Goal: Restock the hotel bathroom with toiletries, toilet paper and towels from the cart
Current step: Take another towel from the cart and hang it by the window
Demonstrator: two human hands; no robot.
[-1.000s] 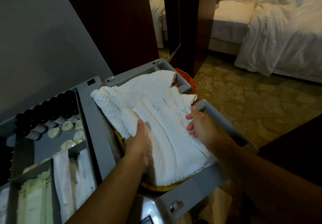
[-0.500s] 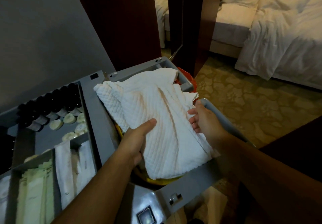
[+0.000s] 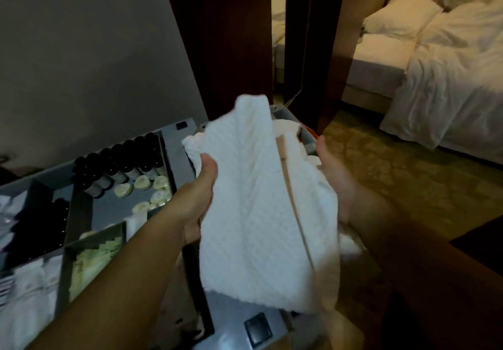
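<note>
The left hand (image 3: 200, 194) pinched the white towel (image 3: 253, 213) above the cart (image 3: 178, 142) — the right hand (image 3: 336, 178) touched its other side, fingers hidden. The job looked just begun — bottles (image 3: 122, 159) and soaps (image 3: 141, 183) sat in the cart.

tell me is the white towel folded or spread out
Loosely folded: the towel hangs in overlapping layers, held between the left hand and right hand.

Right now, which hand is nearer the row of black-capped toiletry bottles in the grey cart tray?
Left. The left hand grips the white quilted towel just right of the black-capped toiletry bottles; the right hand is across the towel, farther right.
</note>
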